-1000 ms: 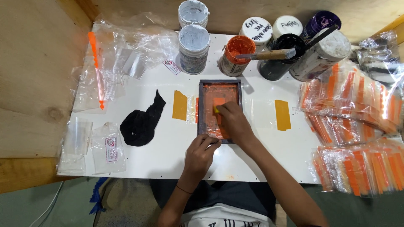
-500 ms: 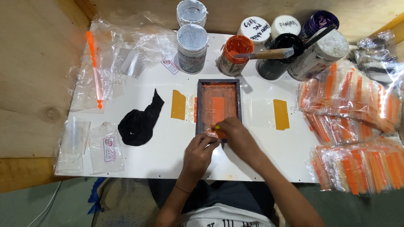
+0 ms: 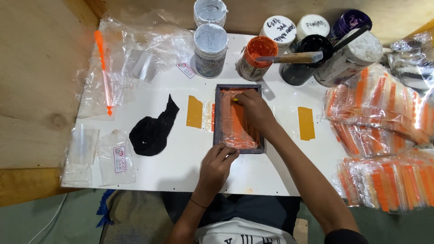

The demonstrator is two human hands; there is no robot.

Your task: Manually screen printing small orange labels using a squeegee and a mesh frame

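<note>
The right hand [image 3: 253, 107] is curled, fingers bent down, and presses a small tool against the orange mesh at the 12 o'clock end of the frame [image 3: 239, 118]; the tool is mostly hidden, only a yellowish tip shows. The left hand [image 3: 217, 163] is half closed, with fingertips resting on the frame's 6 o'clock edge. The frame is a dark rectangle with an orange-inked screen inside, lying flat in the middle of the white bench [image 3: 181, 167]. At 9 o'clock of the frame lies an amber strip [image 3: 195, 111], and further out a black cloth [image 3: 151, 131]. At 3 o'clock lies another amber strip [image 3: 306, 123], then stacks of orange packets [image 3: 384, 140]. At 12 o'clock stands an orange paint jar [image 3: 255, 56] with a brush [image 3: 294, 58] across it.
</note>
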